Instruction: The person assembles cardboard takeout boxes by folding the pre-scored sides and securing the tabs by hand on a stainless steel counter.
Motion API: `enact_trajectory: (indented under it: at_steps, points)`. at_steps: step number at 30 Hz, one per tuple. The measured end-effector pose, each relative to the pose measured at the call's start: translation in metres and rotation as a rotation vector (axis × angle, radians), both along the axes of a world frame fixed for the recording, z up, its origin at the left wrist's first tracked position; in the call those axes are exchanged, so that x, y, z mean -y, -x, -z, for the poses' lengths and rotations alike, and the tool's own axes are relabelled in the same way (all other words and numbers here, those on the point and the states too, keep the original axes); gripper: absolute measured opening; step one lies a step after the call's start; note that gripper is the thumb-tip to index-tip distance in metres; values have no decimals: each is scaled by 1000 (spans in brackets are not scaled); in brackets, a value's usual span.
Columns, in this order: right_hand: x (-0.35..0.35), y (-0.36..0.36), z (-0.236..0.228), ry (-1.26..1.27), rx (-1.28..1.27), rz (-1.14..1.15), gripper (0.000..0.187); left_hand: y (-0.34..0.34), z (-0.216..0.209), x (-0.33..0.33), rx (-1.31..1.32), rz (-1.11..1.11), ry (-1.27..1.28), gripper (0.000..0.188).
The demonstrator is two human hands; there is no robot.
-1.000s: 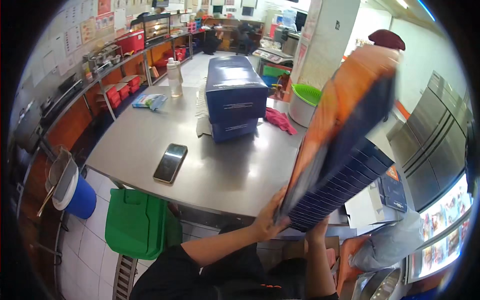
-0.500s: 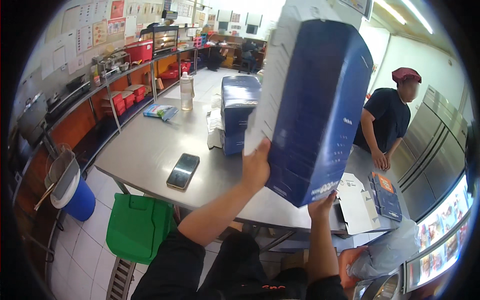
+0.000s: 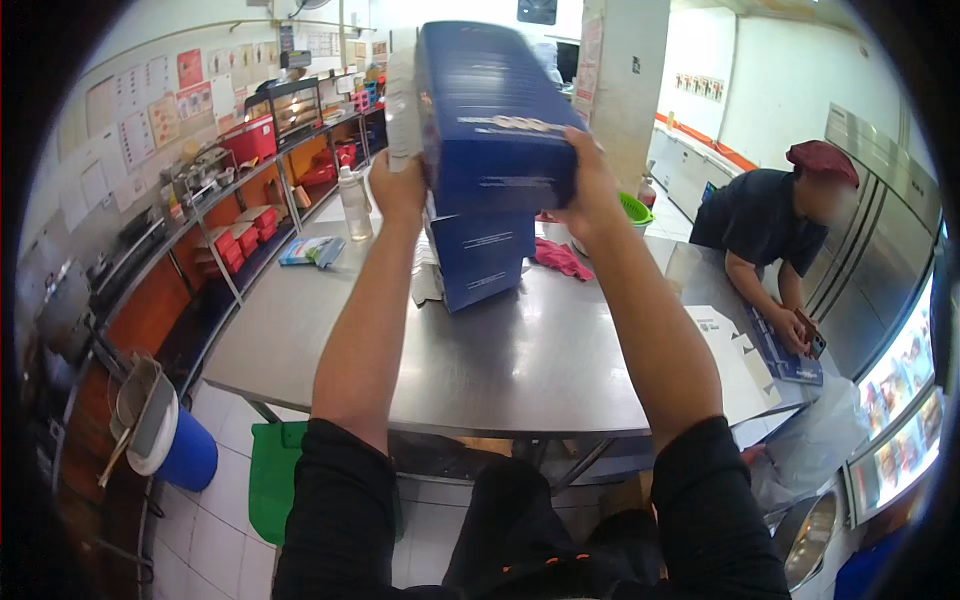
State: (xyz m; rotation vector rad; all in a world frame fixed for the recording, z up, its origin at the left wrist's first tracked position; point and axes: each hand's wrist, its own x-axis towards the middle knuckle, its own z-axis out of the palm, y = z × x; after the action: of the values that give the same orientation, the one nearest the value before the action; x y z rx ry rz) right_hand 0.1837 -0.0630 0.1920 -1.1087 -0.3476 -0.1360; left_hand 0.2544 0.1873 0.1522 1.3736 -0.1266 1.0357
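Observation:
Both my hands hold up a thick stack of folded blue cardboard boxes (image 3: 490, 110), its printed blue side toward me and pale edges at the left. My left hand (image 3: 400, 188) grips its lower left edge, and my right hand (image 3: 590, 190) is wrapped round its right edge. Directly below is another blue stack of boxes (image 3: 482, 262), standing on the steel table (image 3: 520, 360). Whether the two stacks touch is hard to tell; the upper one covers the lower one's top.
Left on the table are a clear bottle (image 3: 355, 205) and a blue-green packet (image 3: 312, 252). A pink cloth (image 3: 562, 259) lies behind the stacks. At right, flat white cardboard (image 3: 725, 360) lies near a co-worker (image 3: 765, 220), who leans on the table. A green bin (image 3: 275, 480) stands below.
I have moved the held stack left and tipped it over above the standing stack. My right hand has shifted from its bottom to its right edge. The co-worker leans lower, holding a phone.

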Motion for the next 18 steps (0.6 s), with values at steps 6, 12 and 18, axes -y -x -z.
enact_trajectory:
  at_steps: [6, 12, 18]
  points:
    - [-26, -63, -19, 68, -90, 251, 70, -60, 26, -36, -284, 206, -190, 22]
    - [-31, -77, 19, 351, -81, 419, 83, -52, 74, -39, -516, 239, -252, 20]
    - [-5, -48, 39, 362, 38, 365, 71, -45, 92, -26, -514, 367, -109, 28]
